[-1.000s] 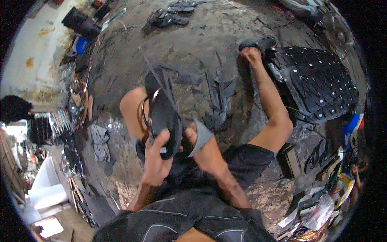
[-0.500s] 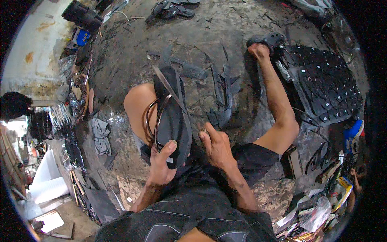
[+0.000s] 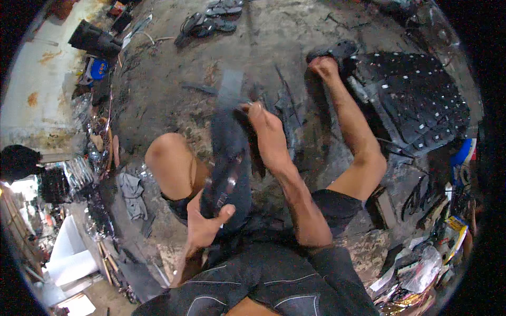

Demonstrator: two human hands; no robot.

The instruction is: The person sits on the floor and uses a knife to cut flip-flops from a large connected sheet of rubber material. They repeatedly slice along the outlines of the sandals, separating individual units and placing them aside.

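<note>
My left hand (image 3: pixel 208 221) grips a black flip-flop (image 3: pixel 232 142) at the end nearest my lap, thumb on top. The flip-flop points away from me between my knees, and its shiny dark strap (image 3: pixel 232 181) is smeared by motion. My right hand (image 3: pixel 269 131) is closed in a pinch at the right edge of its far end. What the pinched fingers hold is too small and blurred to make out. Just past that far end shows a flat grey piece (image 3: pixel 230 83); whether it is joined to the flip-flop I cannot tell.
Dark offcuts (image 3: pixel 287 102) litter the floor beyond my right hand. Several dark sandals (image 3: pixel 208 26) lie farther off. At the right, a large black stack with white tags (image 3: pixel 416 102) stands by my outstretched leg. A crumpled grey cloth (image 3: pixel 133 195) lies left of my bent knee.
My right hand has moved away from me, from beside my lap to the flip-flop's far end. The flip-flop has turned a little, and the long shiny strip across it no longer shows clearly.
</note>
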